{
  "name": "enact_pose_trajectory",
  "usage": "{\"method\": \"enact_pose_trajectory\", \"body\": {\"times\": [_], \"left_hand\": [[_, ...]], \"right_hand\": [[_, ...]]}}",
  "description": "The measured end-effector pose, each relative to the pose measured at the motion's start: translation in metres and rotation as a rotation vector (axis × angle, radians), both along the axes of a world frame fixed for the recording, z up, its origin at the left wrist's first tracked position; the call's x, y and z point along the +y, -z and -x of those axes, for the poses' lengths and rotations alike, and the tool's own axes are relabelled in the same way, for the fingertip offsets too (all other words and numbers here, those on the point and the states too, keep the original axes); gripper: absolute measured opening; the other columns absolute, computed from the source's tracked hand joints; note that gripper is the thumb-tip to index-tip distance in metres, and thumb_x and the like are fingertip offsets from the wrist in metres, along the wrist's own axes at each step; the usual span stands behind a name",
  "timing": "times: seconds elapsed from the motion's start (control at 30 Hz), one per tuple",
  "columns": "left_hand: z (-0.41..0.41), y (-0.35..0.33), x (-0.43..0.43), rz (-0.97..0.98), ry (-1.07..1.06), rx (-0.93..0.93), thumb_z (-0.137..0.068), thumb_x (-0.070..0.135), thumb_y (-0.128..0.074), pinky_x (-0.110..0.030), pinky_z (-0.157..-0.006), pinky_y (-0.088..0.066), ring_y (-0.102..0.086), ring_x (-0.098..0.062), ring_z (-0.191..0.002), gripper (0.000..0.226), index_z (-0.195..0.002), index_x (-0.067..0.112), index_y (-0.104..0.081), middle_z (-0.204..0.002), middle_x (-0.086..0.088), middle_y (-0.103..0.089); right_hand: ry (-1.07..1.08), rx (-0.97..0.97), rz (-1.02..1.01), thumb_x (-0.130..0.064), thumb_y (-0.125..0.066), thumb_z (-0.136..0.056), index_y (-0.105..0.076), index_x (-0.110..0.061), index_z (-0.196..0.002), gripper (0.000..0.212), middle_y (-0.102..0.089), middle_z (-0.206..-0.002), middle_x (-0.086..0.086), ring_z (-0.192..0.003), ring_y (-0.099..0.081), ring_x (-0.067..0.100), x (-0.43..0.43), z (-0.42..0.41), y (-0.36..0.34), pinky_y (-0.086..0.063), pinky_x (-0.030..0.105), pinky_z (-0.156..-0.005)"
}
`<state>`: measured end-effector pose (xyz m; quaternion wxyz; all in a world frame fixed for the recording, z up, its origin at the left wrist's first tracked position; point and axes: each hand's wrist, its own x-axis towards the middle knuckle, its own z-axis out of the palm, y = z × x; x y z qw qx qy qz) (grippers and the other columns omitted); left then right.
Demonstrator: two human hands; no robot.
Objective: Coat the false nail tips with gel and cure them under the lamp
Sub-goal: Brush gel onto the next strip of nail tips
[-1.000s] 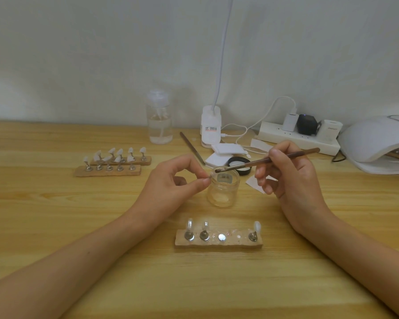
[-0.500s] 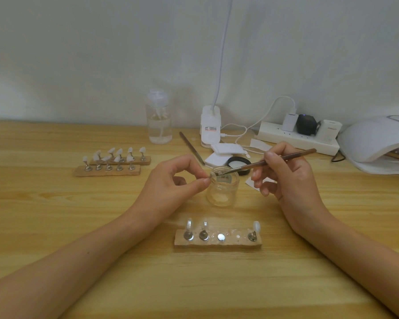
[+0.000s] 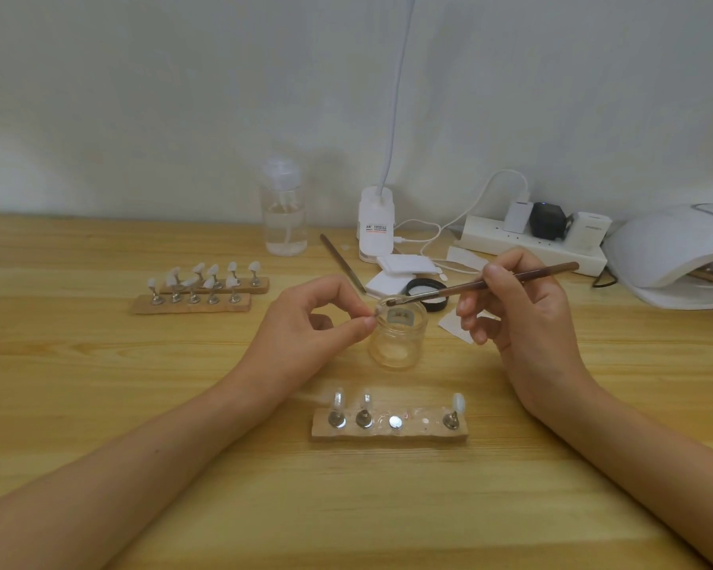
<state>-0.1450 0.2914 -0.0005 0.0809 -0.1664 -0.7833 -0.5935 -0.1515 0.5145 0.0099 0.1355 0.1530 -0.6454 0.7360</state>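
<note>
— What lay nearest on the wooden table (image 3: 99, 397)?

— A wooden holder strip (image 3: 390, 434). Two pale tips stood on metal stands at its left end and one at its right.

— And the hands?

— Both were just beyond it. The left hand (image 3: 301, 331) pinched a small nail tip (image 3: 377, 311) between thumb and forefinger, with the other fingers loosely curled. The right hand (image 3: 519, 318) gripped a brown brush (image 3: 482, 283) like a pen. Its bristle end was on that tip, or so close I couldn't tell them apart.

— So where was the tip?

— Between the two hands, over the left rim of an open glass jar (image 3: 396, 343) that stood just behind the strip.

— Farther back?

— A black lid (image 3: 429, 294) lay just behind the jar. Off to the left were two more strips of tips (image 3: 200, 292). A clear bottle (image 3: 284, 220) and a power strip (image 3: 527, 246) stood near the wall. The white curing lamp (image 3: 671, 253) sat at the right edge, well apart from both hands.
</note>
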Motion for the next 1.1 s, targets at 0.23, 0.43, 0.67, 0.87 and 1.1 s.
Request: {"method": "enact_pose_trajectory", "body": {"times": [0.23, 0.43, 0.67, 0.87, 1.1], "left_hand": [[-0.001, 0.0, -0.001, 0.006, -0.001, 0.005, -0.084, 0.018, -0.076, -0.019, -0.059, -0.042, -0.047, -0.014, -0.058, 0.014, -0.076, 0.022, -0.065, -0.087, 0.013, -0.069], [-0.001, 0.001, -0.001, 0.032, -0.007, -0.001, -0.084, 0.02, -0.075, -0.013, -0.052, -0.04, -0.046, -0.008, -0.053, 0.015, -0.076, 0.027, -0.065, -0.089, 0.015, -0.069], [-0.009, -0.014, -0.004, -0.121, -0.079, 0.043, -0.082, 0.025, -0.075, -0.017, -0.053, -0.048, -0.051, -0.005, -0.055, 0.009, -0.08, 0.028, -0.067, -0.094, 0.008, -0.073], [-0.028, -0.042, -0.003, -0.085, 0.011, 0.127, -0.088, 0.022, -0.07, -0.031, -0.068, -0.05, -0.067, -0.015, -0.085, 0.015, -0.081, 0.034, -0.065, -0.094, 0.009, -0.076], [-0.053, -0.023, 0.004, 0.339, 0.177, 0.092, -0.076, 0.032, -0.079, -0.031, -0.092, -0.041, -0.054, -0.007, -0.112, 0.009, -0.08, 0.035, -0.071, -0.098, 0.021, -0.069]], "right_hand": [[-0.023, -0.011, -0.049, -0.014, -0.049, -0.101, -0.053, -0.016, -0.081, 0.021, -0.066, -0.065, 0.006, -0.057, -0.061, 0.017, 0.0, 0.0, 0.001, -0.044, 0.021, -0.044], [0.028, -0.023, -0.062, -0.012, -0.05, -0.101, -0.053, -0.015, -0.081, 0.021, -0.064, -0.062, 0.007, -0.055, -0.059, 0.016, 0.002, 0.001, 0.003, -0.044, 0.021, -0.044], [0.106, -0.099, 0.037, -0.011, -0.047, -0.102, -0.052, -0.015, -0.079, 0.024, -0.061, -0.058, 0.001, -0.052, -0.056, 0.013, 0.006, 0.001, 0.0, -0.04, 0.019, -0.043], [0.101, -0.126, 0.063, -0.013, -0.048, -0.102, -0.051, -0.017, -0.077, 0.025, -0.06, -0.057, 0.001, -0.051, -0.054, 0.011, 0.006, 0.0, -0.001, -0.039, 0.019, -0.043], [0.093, -0.132, 0.063, -0.013, -0.047, -0.101, -0.051, -0.017, -0.077, 0.025, -0.059, -0.057, 0.0, -0.05, -0.053, 0.011, 0.006, 0.001, 0.0, -0.038, 0.019, -0.043]]}}
